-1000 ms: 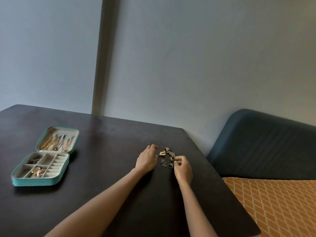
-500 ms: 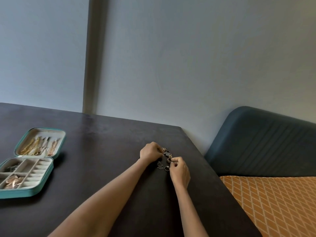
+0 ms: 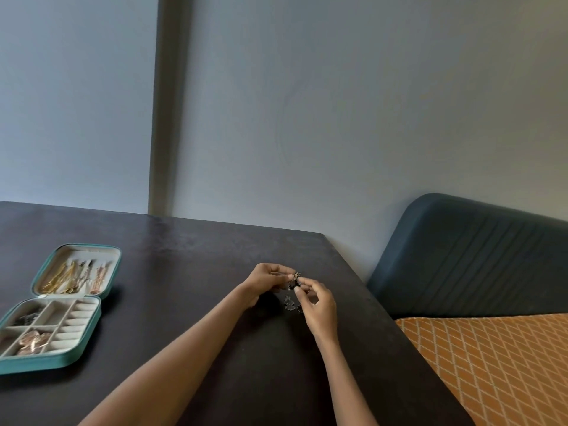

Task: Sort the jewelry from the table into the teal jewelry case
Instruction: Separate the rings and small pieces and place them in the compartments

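Both hands, left hand [image 3: 266, 279] and right hand [image 3: 316, 301], pinch small pieces [image 3: 294, 279] right of the teal jewelry case [image 3: 52, 361]. Case partly filled; a few loose pieces [image 3: 289, 303] lie below the fingers.

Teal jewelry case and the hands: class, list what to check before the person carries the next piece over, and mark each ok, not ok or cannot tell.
1. Teal jewelry case lies open on the table: ok.
2. Free space in its tray: several compartments look empty: ok.
3. Left hand pinches a small piece of jewelry: ok.
4. Right hand pinches the same cluster of jewelry: ok; whether the pieces are tangled: cannot tell.
5. All loose pieces collected: not ok, a dark piece lies on the table below the hands.
6. Path between hands and case holds no obstacle: ok.
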Tool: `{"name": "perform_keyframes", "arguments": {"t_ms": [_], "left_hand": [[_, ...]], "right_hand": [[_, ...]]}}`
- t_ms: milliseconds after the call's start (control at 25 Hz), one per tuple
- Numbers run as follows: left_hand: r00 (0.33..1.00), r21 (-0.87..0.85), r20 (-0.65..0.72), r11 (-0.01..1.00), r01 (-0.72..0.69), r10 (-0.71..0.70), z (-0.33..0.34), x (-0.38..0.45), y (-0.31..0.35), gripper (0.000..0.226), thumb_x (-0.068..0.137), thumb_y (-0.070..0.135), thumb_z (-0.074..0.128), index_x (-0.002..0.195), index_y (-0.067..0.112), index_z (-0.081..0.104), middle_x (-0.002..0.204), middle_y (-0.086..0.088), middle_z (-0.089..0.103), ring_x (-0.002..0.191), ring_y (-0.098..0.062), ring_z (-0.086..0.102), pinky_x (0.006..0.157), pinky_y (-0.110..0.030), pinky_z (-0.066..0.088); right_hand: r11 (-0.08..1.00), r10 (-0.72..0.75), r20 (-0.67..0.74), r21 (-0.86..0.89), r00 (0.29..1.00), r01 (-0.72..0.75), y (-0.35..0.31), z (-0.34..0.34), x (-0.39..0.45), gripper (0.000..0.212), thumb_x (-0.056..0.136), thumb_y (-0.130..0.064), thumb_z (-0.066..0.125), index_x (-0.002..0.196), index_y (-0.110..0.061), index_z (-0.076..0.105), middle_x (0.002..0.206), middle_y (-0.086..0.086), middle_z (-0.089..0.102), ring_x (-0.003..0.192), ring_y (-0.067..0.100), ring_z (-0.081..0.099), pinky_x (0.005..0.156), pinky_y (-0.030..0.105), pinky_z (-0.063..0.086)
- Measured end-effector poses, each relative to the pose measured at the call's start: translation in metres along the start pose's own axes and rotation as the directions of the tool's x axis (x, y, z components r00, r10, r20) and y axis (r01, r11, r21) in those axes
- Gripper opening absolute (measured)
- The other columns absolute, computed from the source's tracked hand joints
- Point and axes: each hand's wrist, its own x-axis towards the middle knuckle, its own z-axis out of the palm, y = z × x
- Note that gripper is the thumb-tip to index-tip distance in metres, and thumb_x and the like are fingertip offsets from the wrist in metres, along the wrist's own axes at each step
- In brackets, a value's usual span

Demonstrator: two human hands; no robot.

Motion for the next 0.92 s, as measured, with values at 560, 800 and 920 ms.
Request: {"name": "perform_keyframes", "arguments": {"t_ms": [560, 800, 920], "left_hand": [[0.994, -0.128, 0.035, 0.987, -0.100, 0.105, 0.016, -0.015, -0.016, 0.029, 0.086, -0.006, 0.058, 0.113, 0.005, 0.060, 0.103, -0.009, 0.065, 0.083, -0.012, 0.065, 0.075, -0.022, 0.055], [0.974, 0.185, -0.044, 0.960, -0.211, 0.223, 0.027, -0.018, -0.017, 0.024, 0.081, 0.006, 0.070, 0.105, 0.008, 0.065, 0.087, 0.004, 0.064, 0.073, -0.001, 0.058, 0.065, -0.011, 0.049], [0.970, 0.166, -0.050, 0.960, -0.225, 0.236, 0.026, -0.019, -0.020, 0.024, 0.081, 0.008, 0.071, 0.105, 0.008, 0.069, 0.087, 0.001, 0.069, 0.075, -0.003, 0.061, 0.068, -0.013, 0.049]], "right_hand": [[0.968, 0.096, -0.008, 0.232, 0.995, -0.091, -0.001, -0.006, -0.002, 0.014, 0.085, -0.013, 0.067, 0.097, -0.017, 0.072, 0.091, -0.008, 0.072, 0.088, 0.004, 0.066, 0.082, 0.029, 0.056], [0.934, 0.110, 0.014, 0.340, 0.994, -0.108, 0.001, -0.007, -0.002, 0.009, 0.087, -0.009, 0.064, 0.090, -0.015, 0.068, 0.090, 0.000, 0.072, 0.088, 0.010, 0.068, 0.080, 0.030, 0.056], [0.923, 0.101, 0.043, 0.369, 0.994, -0.110, 0.002, -0.007, -0.002, 0.010, 0.088, -0.005, 0.061, 0.086, -0.014, 0.063, 0.091, 0.003, 0.071, 0.091, 0.013, 0.067, 0.081, 0.026, 0.053]]}}
